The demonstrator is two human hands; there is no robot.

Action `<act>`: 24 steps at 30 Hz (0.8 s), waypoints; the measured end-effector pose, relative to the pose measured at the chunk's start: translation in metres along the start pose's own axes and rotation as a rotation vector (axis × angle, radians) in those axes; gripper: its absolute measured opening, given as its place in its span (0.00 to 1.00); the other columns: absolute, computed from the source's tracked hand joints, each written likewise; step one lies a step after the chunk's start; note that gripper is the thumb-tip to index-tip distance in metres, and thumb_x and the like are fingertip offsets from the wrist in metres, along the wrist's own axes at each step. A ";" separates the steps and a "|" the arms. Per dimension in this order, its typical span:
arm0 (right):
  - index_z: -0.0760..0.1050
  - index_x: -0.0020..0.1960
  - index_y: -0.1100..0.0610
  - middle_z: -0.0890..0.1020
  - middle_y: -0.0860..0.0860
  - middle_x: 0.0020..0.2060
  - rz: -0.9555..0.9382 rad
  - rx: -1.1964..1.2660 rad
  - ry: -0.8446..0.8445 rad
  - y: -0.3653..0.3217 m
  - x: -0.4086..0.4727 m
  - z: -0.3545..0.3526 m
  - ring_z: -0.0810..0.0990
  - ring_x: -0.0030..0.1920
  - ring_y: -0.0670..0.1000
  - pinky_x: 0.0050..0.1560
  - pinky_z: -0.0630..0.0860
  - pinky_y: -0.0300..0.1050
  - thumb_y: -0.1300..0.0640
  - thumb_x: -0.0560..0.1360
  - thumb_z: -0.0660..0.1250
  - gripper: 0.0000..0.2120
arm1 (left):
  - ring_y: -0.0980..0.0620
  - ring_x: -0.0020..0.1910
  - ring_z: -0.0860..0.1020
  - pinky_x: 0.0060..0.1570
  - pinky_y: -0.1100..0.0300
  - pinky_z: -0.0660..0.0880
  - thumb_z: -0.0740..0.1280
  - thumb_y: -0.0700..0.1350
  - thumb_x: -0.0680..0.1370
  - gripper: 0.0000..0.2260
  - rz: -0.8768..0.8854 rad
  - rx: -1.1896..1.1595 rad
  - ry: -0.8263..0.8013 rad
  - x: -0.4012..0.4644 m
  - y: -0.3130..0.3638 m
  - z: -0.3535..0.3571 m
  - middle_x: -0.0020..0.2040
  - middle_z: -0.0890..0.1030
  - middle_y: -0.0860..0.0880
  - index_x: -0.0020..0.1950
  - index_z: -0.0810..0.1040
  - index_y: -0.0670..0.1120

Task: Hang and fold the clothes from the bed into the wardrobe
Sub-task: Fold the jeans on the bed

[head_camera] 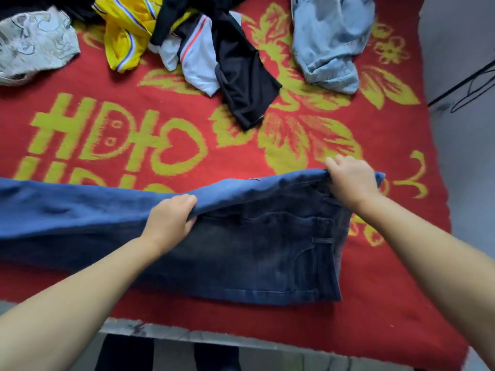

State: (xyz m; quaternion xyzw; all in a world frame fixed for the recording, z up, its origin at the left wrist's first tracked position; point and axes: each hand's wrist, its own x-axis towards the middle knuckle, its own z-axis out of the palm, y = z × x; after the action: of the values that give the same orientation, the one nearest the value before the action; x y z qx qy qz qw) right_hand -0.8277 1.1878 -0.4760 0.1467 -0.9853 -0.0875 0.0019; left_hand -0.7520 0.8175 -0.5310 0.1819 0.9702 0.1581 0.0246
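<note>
Lay across the near part of the bed (401, 303), on the red blanket with yellow flowers and lettering (187, 103): a pair of dark blue jeans (254, 250), waistband to the right, legs running off to the left edge of the view. Gripped at the raised far edge by both hands, upper layer lifted and showing a lighter blue face. Left hand (168, 223) at mid-thigh, fingers curled over the fold and clamped on the denim, thumb tucked beneath. Right hand (351, 180) at the waistband corner, fingers bent down round the cloth and closed on it too.

Farther up the bed, well apart from the jeans: a light blue denim garment (329, 41) crumpled at the upper right; a black garment (241, 76) near the middle, tangled with a white piece with a red stripe (195, 57); a yellow garment with striped trim (126, 36) just left of those; a pale patterned cloth (32, 44) at the far left. Seen below the bed's near edge: dark trouser legs (123, 352) of the person.
</note>
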 end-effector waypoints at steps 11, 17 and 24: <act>0.66 0.66 0.56 0.72 0.55 0.61 -0.191 -0.017 -0.926 -0.079 -0.182 0.063 0.72 0.63 0.57 0.55 0.71 0.51 0.58 0.77 0.60 0.18 | 0.45 0.61 0.71 0.54 0.52 0.68 0.58 0.40 0.78 0.14 0.182 0.454 -0.833 -0.084 0.022 0.066 0.60 0.72 0.46 0.63 0.69 0.47; 0.77 0.54 0.55 0.81 0.55 0.54 0.262 0.472 -0.907 -0.060 -0.164 0.073 0.79 0.56 0.56 0.54 0.73 0.47 0.57 0.77 0.61 0.10 | 0.44 0.64 0.73 0.57 0.52 0.72 0.55 0.38 0.78 0.18 0.213 0.450 -1.166 -0.066 0.022 0.070 0.65 0.72 0.45 0.68 0.68 0.46; 0.68 0.68 0.62 0.76 0.61 0.62 1.145 0.917 -0.475 -0.012 -0.165 0.105 0.75 0.62 0.59 0.63 0.70 0.52 0.45 0.73 0.71 0.31 | 0.44 0.55 0.76 0.46 0.54 0.70 0.57 0.42 0.78 0.08 0.006 0.171 -0.988 -0.044 0.026 0.058 0.57 0.75 0.46 0.55 0.71 0.47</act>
State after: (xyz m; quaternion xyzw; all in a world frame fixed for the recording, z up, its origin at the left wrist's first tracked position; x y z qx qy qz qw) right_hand -0.6692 1.2427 -0.5774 -0.4227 -0.8193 0.3150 -0.2255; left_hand -0.6956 0.8419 -0.5780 0.2391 0.8517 -0.0271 0.4656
